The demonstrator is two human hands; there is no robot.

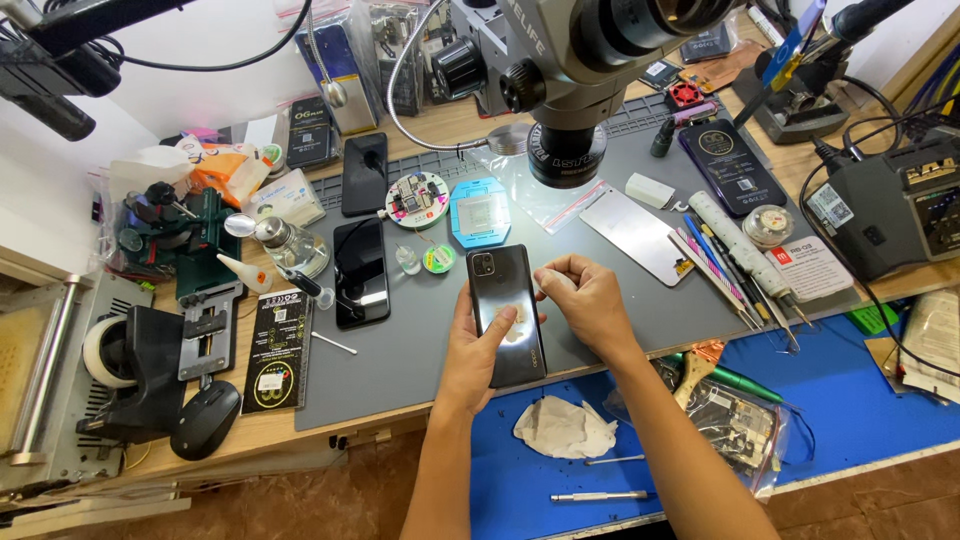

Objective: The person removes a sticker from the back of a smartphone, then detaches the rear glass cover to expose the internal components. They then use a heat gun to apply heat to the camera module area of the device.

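While steadying the dark phone with left hand fingers wrapped round it, wipe lightly using small white pad pinched by right hand at two o'clock.

I see a dark, glossy smartphone lying back-up on the grey work mat, long axis running away from me, tilted slightly. Its camera cluster sits at the far left corner. Light glares off the middle of its back. Its near end reaches the mat's front edge.
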